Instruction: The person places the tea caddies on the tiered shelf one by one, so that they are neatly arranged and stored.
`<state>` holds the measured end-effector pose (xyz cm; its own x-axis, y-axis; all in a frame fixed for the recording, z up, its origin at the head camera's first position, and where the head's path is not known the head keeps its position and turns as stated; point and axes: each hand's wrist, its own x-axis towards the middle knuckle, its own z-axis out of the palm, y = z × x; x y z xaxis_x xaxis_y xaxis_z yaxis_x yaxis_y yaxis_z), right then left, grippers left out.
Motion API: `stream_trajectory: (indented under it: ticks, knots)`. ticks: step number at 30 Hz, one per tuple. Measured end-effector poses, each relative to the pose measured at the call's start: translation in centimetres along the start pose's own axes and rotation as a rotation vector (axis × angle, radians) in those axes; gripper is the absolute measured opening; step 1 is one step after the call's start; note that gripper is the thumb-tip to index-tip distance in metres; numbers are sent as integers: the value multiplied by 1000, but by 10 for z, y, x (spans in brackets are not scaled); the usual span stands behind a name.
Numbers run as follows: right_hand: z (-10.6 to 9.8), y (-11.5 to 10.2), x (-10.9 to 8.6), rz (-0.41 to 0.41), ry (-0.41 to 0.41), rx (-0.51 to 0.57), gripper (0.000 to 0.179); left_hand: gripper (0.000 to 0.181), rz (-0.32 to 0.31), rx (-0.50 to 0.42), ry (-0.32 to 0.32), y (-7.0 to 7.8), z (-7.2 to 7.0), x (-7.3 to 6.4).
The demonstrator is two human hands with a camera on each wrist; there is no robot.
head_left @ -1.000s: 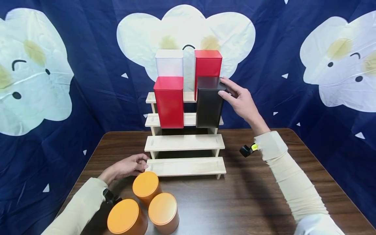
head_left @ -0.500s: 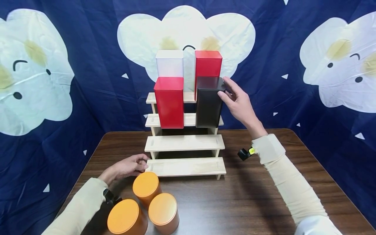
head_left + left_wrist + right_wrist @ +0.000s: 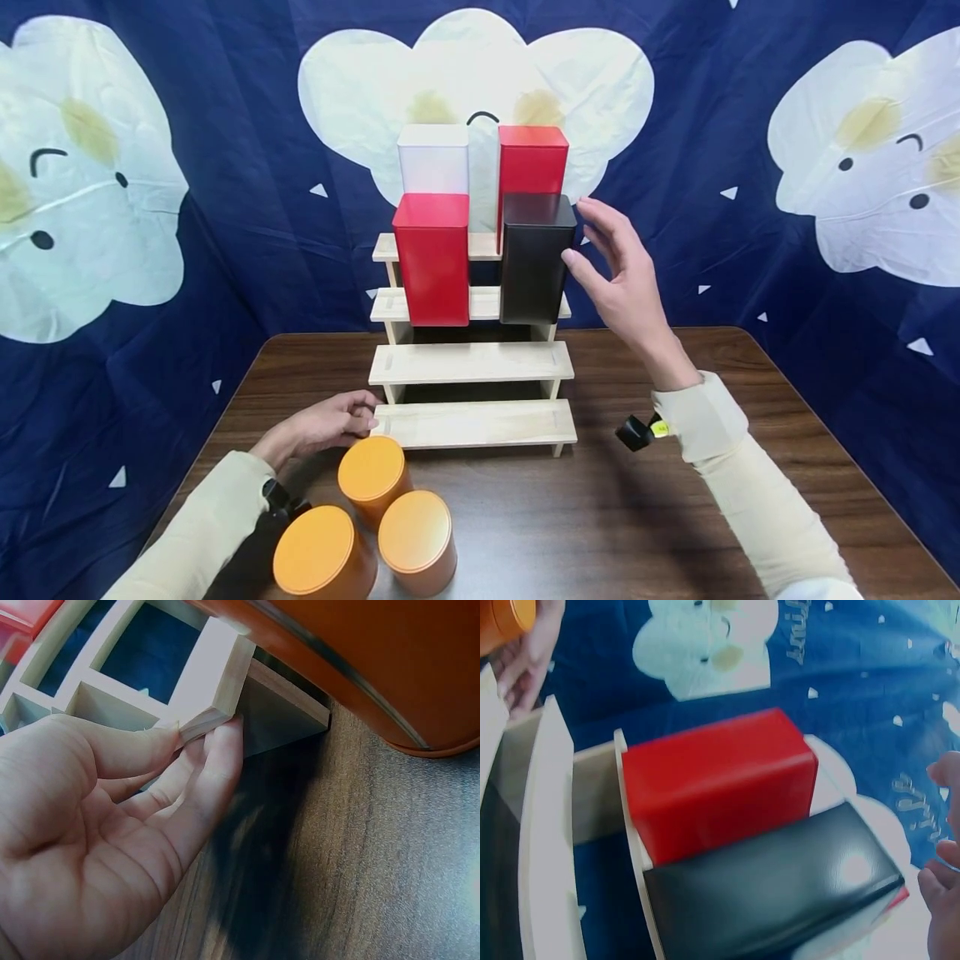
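My left hand (image 3: 322, 429) pinches the left end of the lowest step of a wooden tiered display stand (image 3: 472, 364); the left wrist view shows thumb and fingertips on the step's end (image 3: 217, 679). Beside the upper right of a tall black box (image 3: 534, 271) is my right hand (image 3: 626, 279), holding nothing, its thumb and fingers spread apart. In the right wrist view a gap shows between that hand (image 3: 945, 900) and the black box (image 3: 772, 881). The black box stands upright on the second step from the top, right of a red box (image 3: 432, 262).
On the top step stand a white box (image 3: 433, 162) and another red box (image 3: 532, 158), partly hidden by the front boxes. Three orange round canisters (image 3: 415, 533) stand on the wooden table (image 3: 600, 517) near my left forearm. Blue cloth (image 3: 247, 167) hangs behind and at both sides.
My right hand has let go of the black box's upper right side and drawn slightly right, its fingers opening wider. The black box and my left hand stay in place.
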<state>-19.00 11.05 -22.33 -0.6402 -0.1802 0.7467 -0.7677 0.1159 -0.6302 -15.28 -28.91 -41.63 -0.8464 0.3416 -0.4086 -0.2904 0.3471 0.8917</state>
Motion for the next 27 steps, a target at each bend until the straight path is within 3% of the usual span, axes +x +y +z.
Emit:
stream_trajectory:
  ticks: [8, 16, 21, 27]
  knots:
    - [12, 3, -15, -155, -52, 121, 53, 43, -10, 4, 3, 4, 0, -1]
    - [40, 2, -38, -214, -173, 169, 54, 42, -1, 1, -4, 7, 0, 0]
    - [58, 6, -55, -195, -259, 145, 54, 42, 0, 3, 1, 5, 0, 0]
    - [78, 5, -73, -110, -364, 111, 57, 43, 1, -3, -5, 1, 0, 0]
